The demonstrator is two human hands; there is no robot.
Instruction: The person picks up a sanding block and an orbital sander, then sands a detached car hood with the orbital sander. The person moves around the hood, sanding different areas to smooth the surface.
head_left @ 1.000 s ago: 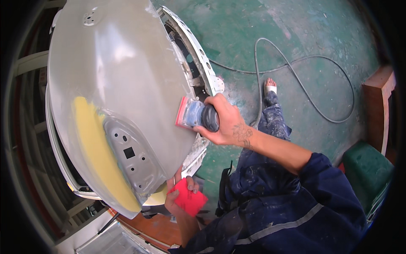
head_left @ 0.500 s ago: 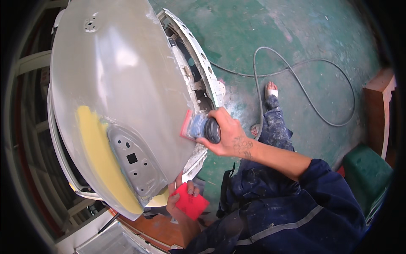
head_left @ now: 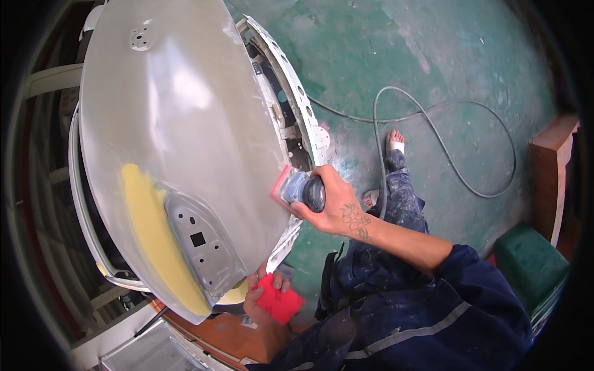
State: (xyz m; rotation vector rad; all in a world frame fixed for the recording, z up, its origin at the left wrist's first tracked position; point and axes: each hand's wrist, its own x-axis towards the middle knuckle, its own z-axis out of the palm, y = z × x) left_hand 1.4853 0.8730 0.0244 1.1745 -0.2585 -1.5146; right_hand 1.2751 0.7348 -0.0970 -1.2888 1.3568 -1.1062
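My right hand (head_left: 337, 207) is wrapped around the black round top of a hand-held sander (head_left: 299, 187). The sander's flat red pad (head_left: 281, 185) meets the right edge of a grey car body panel (head_left: 185, 130) on its side. Lower down, my left hand (head_left: 255, 295) grips a bright red abrasive sheet (head_left: 280, 301) beside the panel's bottom corner, some fingers over the sheet's top edge. A strip of yellow filler (head_left: 154, 229) runs along the panel's lower left, next to a recess (head_left: 204, 247) with several holes.
White car bodywork (head_left: 291, 80) with an exposed gap lies along the panel's right side. A grey hose (head_left: 451, 151) loops over the green floor (head_left: 445, 43) and passes my leg. At right stand a green stool-like block (head_left: 529, 260) and a brown wooden piece (head_left: 550, 167).
The whole view has shifted slightly, so the panel sits a little lower and further right. The sander stays at the panel's right edge, its pad tilted slightly more. Both hands keep their holds.
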